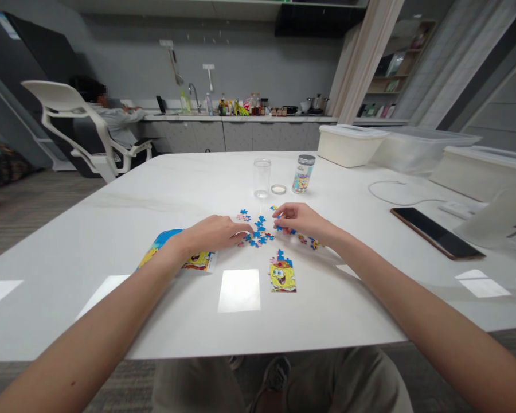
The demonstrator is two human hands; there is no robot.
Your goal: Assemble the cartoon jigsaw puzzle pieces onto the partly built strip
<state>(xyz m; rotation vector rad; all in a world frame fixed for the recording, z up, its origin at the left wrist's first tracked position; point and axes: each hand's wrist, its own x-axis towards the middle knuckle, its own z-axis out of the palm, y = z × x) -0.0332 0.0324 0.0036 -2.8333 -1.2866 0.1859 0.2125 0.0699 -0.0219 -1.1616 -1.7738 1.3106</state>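
Loose blue jigsaw puzzle pieces (258, 234) lie in a scattered pile between my two hands. My left hand (218, 232) rests at the left side of the pile, its fingers apart and curved, the tips touching or just over loose pieces. On the other side, my right hand (298, 219) pinches a blue puzzle piece (277, 226) between thumb and fingers. A partly joined puzzle section (282, 275) with a yellow cartoon face lies flat nearer to me, blue pieces along its top. Under my left forearm is a printed picture sheet (202, 261), partly covered.
Behind the pile stand a clear jar (262, 179), a ring-shaped lid (278, 189) and a printed canister (303, 175). To the right are a phone (436, 232), a white cable (395, 201) and storage boxes (348, 146). A person (120, 123) sits beyond a white chair (94, 132).
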